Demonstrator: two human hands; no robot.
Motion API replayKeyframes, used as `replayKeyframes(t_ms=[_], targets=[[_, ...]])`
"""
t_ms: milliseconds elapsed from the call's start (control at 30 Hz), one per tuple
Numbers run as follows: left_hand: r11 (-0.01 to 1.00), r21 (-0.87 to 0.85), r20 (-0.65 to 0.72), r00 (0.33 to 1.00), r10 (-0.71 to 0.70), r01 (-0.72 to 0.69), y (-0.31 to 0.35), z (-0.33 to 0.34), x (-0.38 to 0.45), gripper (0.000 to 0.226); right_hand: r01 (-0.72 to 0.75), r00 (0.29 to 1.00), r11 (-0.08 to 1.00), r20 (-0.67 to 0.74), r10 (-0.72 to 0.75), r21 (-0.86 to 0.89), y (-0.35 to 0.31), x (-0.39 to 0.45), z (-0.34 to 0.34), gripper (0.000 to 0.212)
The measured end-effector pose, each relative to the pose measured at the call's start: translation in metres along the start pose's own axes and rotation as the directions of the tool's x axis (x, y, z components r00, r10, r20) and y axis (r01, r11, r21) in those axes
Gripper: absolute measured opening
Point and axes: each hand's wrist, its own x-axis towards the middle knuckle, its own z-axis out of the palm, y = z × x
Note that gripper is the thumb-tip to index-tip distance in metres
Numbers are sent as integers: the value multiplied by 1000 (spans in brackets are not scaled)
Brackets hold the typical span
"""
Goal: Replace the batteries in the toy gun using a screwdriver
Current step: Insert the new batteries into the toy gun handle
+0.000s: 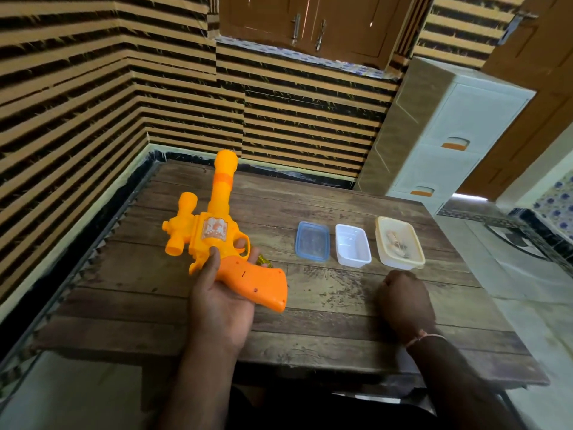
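- Head view: left hand [221,301] grips the orange and yellow plastic toy gun [217,231] by its handle, raised above the wooden plank table [325,305], left side, barrel pointing away.
- Right hand [404,301] clenched, holding nothing visible, resting on table near a cream plastic tub [400,243].

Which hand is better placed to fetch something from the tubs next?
The right hand. It rests on the table, fingers curled and holding nothing, just in front of the cream tub with items inside. The left hand already holds the toy gun by its grip.

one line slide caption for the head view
Left hand holds orange toy gun; right hand fisted near three containers.
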Motion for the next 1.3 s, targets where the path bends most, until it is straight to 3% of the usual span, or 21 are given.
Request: replayKeyframes(t_ms=[100,167,300,400,500,633,967,1300], targets=[[1000,-2,10,1000,-5,5,1,-2,0,50,-15,1000,997,-8,16,79,-4,-7,-1,13],[1000,-15,-3,1000,-16,16,1,-3,1,48,45,998,964,-49,-33,263,-16,-19,-6,14],[999,-31,-10,1000,-22,22,0,-2,1,54,318,947,652,-201,-251,688,-84,-64,-28,27],[999,-8,-38,999,-39,38,-1,-2,0,62,456,882,489,-308,-356,743,-126,-89,-30,7],[996,2,-53,995,-86,86,0,-4,-2,76,442,885,431,-303,-354,787,-145,-101,-20,8],[993,38,-15,994,-112,113,0,-4,0,62,479,869,435,-342,-358,762,-149,-108,-7,8],[990,2,-29,990,-138,138,-1,-8,4,70,523,845,403,-396,-359,751,-150,-114,2,13],[988,-17,-17,988,-153,153,-3,-11,7,70,645,763,566,-392,-515,513,-148,-114,-7,13]])
